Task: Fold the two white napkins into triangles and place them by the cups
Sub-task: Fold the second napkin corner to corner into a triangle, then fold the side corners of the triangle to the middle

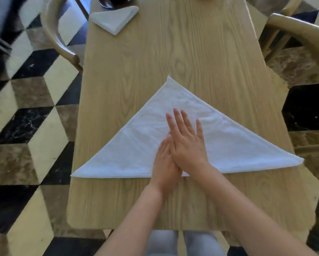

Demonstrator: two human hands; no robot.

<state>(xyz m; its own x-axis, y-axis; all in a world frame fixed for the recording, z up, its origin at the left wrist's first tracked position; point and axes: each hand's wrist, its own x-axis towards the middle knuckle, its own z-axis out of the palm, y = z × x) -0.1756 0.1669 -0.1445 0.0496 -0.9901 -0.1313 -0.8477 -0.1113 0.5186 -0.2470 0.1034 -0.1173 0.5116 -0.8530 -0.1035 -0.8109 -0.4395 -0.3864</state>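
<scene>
A large white napkin [229,143] lies folded into a wide triangle on the near half of the wooden table [155,58], its long edge toward me and its tip pointing away. My right hand [186,139] lies flat on the napkin's middle with straight fingers. My left hand [164,163] lies flat just beneath it, partly covered, on the napkin's near edge. A second white napkin [114,17], folded into a small thick triangle, sits at the far left of the table beside a dark item [107,1], cut off by the frame, that I cannot identify.
Curved wooden chairs stand at the far left [57,36] and far right [299,28] of the table. The floor [29,115] has a black, cream and brown cube pattern. My knees [182,242] show below the table's near edge.
</scene>
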